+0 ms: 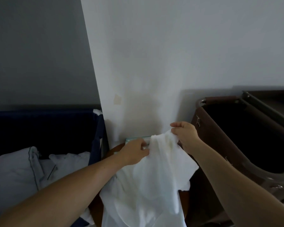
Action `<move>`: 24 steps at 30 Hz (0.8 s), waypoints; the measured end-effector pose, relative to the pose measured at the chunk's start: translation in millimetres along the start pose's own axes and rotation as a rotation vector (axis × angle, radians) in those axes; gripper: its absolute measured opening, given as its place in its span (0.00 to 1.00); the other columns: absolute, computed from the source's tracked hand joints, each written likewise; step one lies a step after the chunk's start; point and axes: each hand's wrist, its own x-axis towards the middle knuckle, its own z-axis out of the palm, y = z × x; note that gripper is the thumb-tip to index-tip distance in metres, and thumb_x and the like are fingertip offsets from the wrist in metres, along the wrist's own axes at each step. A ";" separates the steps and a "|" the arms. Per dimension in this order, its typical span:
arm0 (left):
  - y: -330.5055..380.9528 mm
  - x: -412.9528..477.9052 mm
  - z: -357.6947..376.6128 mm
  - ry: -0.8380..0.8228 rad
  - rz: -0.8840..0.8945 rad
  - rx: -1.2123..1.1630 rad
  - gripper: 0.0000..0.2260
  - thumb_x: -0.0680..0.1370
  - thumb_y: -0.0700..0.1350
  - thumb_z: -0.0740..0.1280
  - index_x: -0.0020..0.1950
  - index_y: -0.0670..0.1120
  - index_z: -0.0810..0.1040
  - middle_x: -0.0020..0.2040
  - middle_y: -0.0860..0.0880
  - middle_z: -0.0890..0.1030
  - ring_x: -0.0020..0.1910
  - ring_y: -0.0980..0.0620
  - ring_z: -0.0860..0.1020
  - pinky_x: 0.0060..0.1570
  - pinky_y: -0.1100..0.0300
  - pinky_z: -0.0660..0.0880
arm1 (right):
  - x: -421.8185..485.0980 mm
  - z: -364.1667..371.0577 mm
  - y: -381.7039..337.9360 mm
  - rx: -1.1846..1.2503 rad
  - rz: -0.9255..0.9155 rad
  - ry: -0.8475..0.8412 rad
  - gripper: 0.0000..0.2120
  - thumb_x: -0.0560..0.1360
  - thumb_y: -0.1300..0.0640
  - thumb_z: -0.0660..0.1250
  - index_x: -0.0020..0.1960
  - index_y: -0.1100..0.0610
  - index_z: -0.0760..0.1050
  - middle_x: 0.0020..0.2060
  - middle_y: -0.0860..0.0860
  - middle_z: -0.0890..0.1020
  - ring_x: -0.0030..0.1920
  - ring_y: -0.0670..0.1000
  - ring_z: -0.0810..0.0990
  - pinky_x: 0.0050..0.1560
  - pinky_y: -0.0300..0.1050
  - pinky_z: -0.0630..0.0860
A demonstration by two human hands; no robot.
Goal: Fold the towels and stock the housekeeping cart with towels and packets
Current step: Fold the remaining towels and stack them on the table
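- The only view comes from a wide-angle camera worn on my head, looking forward and somewhat down.
- It faces a white wall [170, 54] almost straight on, and that wall fills the upper half of the picture.
- My forearms run in from the lower left and lower right corners. My left hand [134, 151] and right hand [185, 135] meet just below the middle, close to the lens.
- The towel [154, 177] they hold hangs from there to the bottom edge, very near the camera.
- A dark blue bin [39, 128] lies at the left edge and a brown cart [236, 128] at the right, both cut off by the frame.
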 end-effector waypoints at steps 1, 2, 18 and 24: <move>-6.5 -1.9 4.4 -0.070 -0.019 0.000 0.20 0.79 0.54 0.66 0.67 0.46 0.72 0.57 0.48 0.78 0.56 0.48 0.78 0.52 0.60 0.72 | 2.4 1.2 5.9 -0.024 0.010 0.020 0.11 0.74 0.70 0.66 0.47 0.55 0.80 0.44 0.56 0.81 0.43 0.56 0.80 0.47 0.52 0.80; -12.9 -4.2 8.9 -0.136 -0.037 -0.019 0.20 0.80 0.55 0.65 0.68 0.46 0.71 0.58 0.48 0.77 0.56 0.49 0.77 0.53 0.61 0.72 | 4.8 3.3 13.0 -0.067 0.001 0.028 0.11 0.74 0.69 0.66 0.47 0.55 0.80 0.44 0.55 0.82 0.42 0.54 0.80 0.45 0.50 0.81; -157.2 -39.0 90.0 -0.340 -0.320 0.208 0.24 0.79 0.57 0.63 0.71 0.46 0.68 0.66 0.47 0.73 0.62 0.47 0.73 0.53 0.60 0.69 | -48.6 91.2 167.1 -1.067 -0.567 -0.523 0.21 0.75 0.44 0.66 0.66 0.50 0.74 0.70 0.49 0.69 0.70 0.52 0.65 0.65 0.47 0.65; -188.2 -51.9 119.8 -0.403 -0.484 0.187 0.16 0.77 0.48 0.66 0.63 0.45 0.70 0.50 0.49 0.76 0.49 0.50 0.77 0.41 0.61 0.73 | -63.0 119.7 211.5 -1.070 -0.295 -0.826 0.25 0.75 0.40 0.68 0.68 0.50 0.71 0.69 0.48 0.68 0.70 0.52 0.64 0.70 0.46 0.63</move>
